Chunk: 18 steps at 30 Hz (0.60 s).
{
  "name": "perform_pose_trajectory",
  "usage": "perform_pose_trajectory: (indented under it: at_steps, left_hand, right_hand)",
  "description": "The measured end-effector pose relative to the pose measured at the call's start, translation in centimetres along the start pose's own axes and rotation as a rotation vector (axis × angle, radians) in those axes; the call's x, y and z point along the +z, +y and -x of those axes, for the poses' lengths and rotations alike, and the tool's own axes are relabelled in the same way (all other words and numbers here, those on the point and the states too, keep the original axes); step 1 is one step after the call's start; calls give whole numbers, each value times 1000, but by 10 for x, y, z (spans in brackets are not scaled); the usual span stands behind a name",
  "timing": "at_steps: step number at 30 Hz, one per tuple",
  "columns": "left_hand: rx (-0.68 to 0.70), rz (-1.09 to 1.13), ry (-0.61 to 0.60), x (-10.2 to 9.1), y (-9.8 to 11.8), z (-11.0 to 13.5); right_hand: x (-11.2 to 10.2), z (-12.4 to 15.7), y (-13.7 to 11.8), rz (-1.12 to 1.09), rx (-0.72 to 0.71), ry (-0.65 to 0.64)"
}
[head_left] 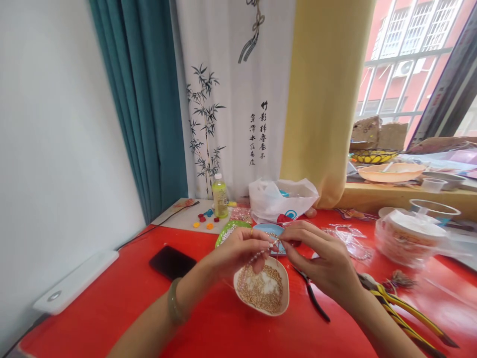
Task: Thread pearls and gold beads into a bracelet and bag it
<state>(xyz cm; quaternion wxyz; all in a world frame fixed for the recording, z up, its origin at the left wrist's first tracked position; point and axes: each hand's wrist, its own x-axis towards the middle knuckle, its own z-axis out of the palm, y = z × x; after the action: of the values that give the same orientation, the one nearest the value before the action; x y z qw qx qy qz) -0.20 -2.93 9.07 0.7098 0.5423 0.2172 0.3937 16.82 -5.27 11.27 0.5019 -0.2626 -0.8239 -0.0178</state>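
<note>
My left hand (244,248) pinches a string of small pale beads (256,256) that hangs down from its fingers. A bangle circles the left wrist. Close against it, my right hand (316,253) has thumb and forefinger closed at the strand's end; whether they grip a bead or the thread is too small to tell. Below both hands stands a white bowl (285,298) of gold beads with some white ones in the middle. Behind them are a green dish (223,232) of white beads and a blue plate (274,228), partly hidden by the fingers.
On the red table (122,308) lie a black phone (172,262), black-handled pliers (315,298) and larger yellow-black pliers (406,308). A yellow-green bottle (220,198) and a white plastic bag (281,196) stand at the back. A plastic-wrapped tub (412,238) sits at the right.
</note>
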Motion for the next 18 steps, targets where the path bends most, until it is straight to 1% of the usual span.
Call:
perform_pose_trajectory:
  at_steps: [3, 5, 7, 10, 12, 15, 18]
  left_hand:
    - [-55, -13, 11, 0, 1, 0]
    - [-74, -47, 7, 1, 2, 0]
    - [-32, -124, 48, 2, 3, 0]
    - [112, -289, 211, 5, 5, 1]
    - [199, -387, 313, 7, 5, 3]
    - [270, -512, 386, 9, 5, 6]
    - [260, -561, 385, 11, 3, 6]
  right_hand:
    - [-5, -2, -1, -32, -46, -58]
    - [-7, -2, 1, -45, -39, -93]
    - [-9, 0, 5, -20, 46, -88]
    - [-8, 2, 9, 18, 284, -7]
    - [-5, 3, 9, -18, 401, -2]
    - [3, 2, 4, -113, 464, -73]
    - [10, 2, -1, -179, 478, -102]
